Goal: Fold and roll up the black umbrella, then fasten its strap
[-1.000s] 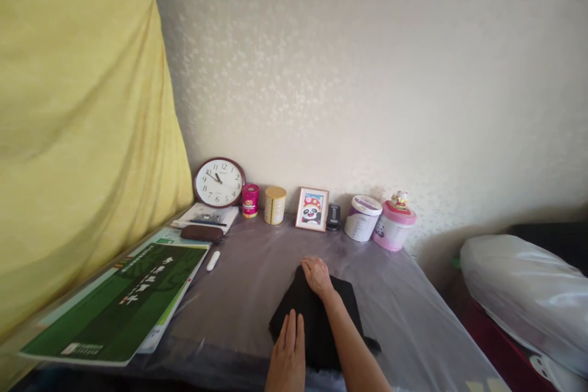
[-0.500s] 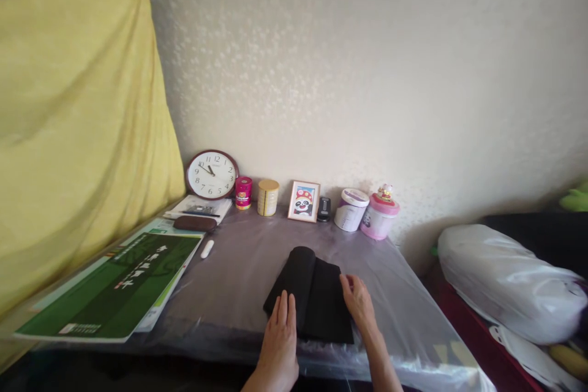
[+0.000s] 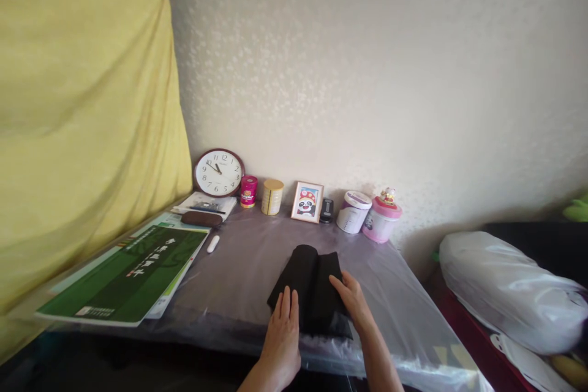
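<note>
A black folded cloth (image 3: 301,278) lies near the front of the table, with a rounded fold on its left half and a flatter flap on its right. My left hand (image 3: 282,334) rests on the left part, fingers stretched out flat. At the right edge, my right hand (image 3: 353,300) pinches the flap between thumb and fingers, and that edge is slightly raised. The fingertips under the flap are partly hidden.
A plastic-covered table (image 3: 248,282) bears green booklets (image 3: 128,275), a brown case (image 3: 201,218) and a white stick-like object (image 3: 213,244). Along the wall stand a clock (image 3: 219,173), tins, a panda picture (image 3: 307,202) and tubs (image 3: 353,212). A white bag (image 3: 505,288) lies right.
My right hand has moved slightly left, bringing the cloth's right edge inward and up. My left hand stays on the left part. The view has shifted a little.
</note>
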The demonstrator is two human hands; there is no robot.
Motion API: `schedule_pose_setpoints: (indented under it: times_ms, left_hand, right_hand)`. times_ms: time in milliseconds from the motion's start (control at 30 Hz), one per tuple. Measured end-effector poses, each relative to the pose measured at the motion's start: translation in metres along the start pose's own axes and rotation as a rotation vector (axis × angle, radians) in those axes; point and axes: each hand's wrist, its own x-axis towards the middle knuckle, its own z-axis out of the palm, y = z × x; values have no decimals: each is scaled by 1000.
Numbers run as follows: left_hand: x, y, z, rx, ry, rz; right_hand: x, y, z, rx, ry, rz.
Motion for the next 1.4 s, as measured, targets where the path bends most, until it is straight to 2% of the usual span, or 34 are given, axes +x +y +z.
schedule_pose_setpoints:
  times_ms: [200, 333, 433, 633, 733, 933, 1033, 1133, 1267, 1400]
  left_hand:
    - [4, -3, 5, -7, 7, 4]
    - [8, -10, 16, -54, 40, 23]
    - [10, -13, 23, -77, 87, 31]
    - [6, -23, 29, -51, 88, 19]
    - [-1, -26, 25, -29, 139, 14]
    - [-1, -22, 13, -76, 281, 142]
    - [9, -23, 20, -113, 303, 190]
    - [18, -29, 31, -123, 283, 168]
    - [23, -33, 39, -100, 282, 166]
    - [25, -33, 43, -118, 243, 140]
  right_hand:
    - [15, -25, 50, 165, -142, -36]
    - [25, -17, 78, 58, -150, -49]
    - [30, -7, 88, -99, -124, -83]
    - [31, -3, 91, -434, -121, -70]
    - [28, -8, 92, -517, -168, -89]
    - [19, -24, 91, -443, -420, -222]
    - [15, -25, 89, -418, -484, -264]
    - [9, -22, 84, -359, -541, -316]
    - [4, -12, 75, -391, -416, -503]
    - [13, 3, 72, -458, -327, -695]
